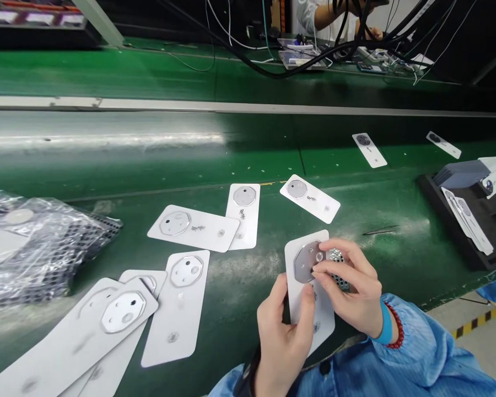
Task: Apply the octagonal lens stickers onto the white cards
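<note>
My left hand (283, 336) grips the lower edge of a white phone back cover (303, 292) held upright over the green belt. My right hand (349, 289) is closed at the cover's octagonal camera plate (305, 263), fingertips pinching a small piece of perforated silver film (338, 259) against it. Several more white back covers lie on the belt: one (193, 227) and another (243, 215) ahead, one (310, 198) ahead right, and overlapping ones (177, 309) at the lower left.
A bag of perforated silver wrapping (37, 248) lies at the left. A black tray (475, 220) with stacked covers stands at the right. Black tweezers (380, 230) lie on the belt (107, 160). Across the belt another person (326, 16) works among cables.
</note>
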`<state>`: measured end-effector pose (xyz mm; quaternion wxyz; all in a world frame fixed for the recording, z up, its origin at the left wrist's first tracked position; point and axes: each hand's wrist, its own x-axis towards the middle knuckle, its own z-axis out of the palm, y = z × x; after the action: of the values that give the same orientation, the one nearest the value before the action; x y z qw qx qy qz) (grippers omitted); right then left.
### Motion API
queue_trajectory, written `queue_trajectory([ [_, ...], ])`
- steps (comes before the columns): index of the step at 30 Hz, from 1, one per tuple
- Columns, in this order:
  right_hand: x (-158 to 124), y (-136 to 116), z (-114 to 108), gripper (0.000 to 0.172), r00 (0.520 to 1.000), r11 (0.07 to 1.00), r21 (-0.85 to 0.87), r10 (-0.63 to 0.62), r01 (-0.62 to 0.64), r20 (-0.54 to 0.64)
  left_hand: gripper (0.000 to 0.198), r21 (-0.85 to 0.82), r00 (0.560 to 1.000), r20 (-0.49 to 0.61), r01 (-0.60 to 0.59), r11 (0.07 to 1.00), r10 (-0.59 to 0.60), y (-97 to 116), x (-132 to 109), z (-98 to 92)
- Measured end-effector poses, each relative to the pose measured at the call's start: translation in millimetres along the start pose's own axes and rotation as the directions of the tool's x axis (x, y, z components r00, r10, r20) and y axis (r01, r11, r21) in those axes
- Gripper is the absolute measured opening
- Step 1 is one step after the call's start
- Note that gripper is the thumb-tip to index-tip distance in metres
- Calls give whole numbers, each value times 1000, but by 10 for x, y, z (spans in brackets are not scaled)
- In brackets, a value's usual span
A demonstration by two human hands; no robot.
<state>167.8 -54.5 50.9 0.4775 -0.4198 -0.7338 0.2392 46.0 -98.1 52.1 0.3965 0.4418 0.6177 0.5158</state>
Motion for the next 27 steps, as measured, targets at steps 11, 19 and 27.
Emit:
queue_trajectory([
  [11,-15,11,-8,17,975,963,-167,-219,211,-36,9,167,952,18,-305,938,307,-104,-22,-57],
  [19,-142,-34,7,21,915,804,-452,-397,386,76,6,11,989,-55,-138,990,139,-37,16,-80],
  [27,-234,-25,-33,34,945,910,-262,-295,322,138,7,-48,996,-32,-82,995,81,-24,61,-113],
])
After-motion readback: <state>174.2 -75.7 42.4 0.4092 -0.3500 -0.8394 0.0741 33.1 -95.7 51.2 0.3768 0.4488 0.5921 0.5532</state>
